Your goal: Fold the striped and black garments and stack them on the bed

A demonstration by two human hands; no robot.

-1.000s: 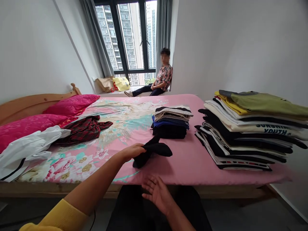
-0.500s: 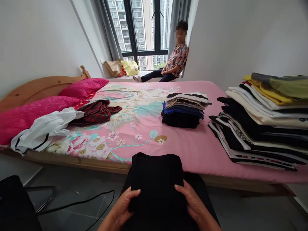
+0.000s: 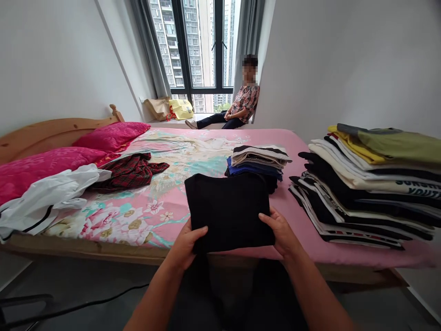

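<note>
A folded black garment hangs between my two hands, above the near edge of the bed. My left hand grips its left side, thumb on top and the fingers hidden beneath. On the opposite side my right hand pinches the edge in the same way. Just behind the garment stands a small stack of folded clothes, striped on top with blue and black below; the garment hides part of it. Farther right rises a tall stack of folded clothes, topped by a green and yellow piece.
On the bed's left lie a crumpled white garment and a red plaid garment, beside pink pillows. A person sits on the windowsill near a yellow bag. A black cable crosses the floor.
Both hands have lifted the black garment from my lap and carried it forward over the bed's edge. The view has tilted up and shifted slightly right.
</note>
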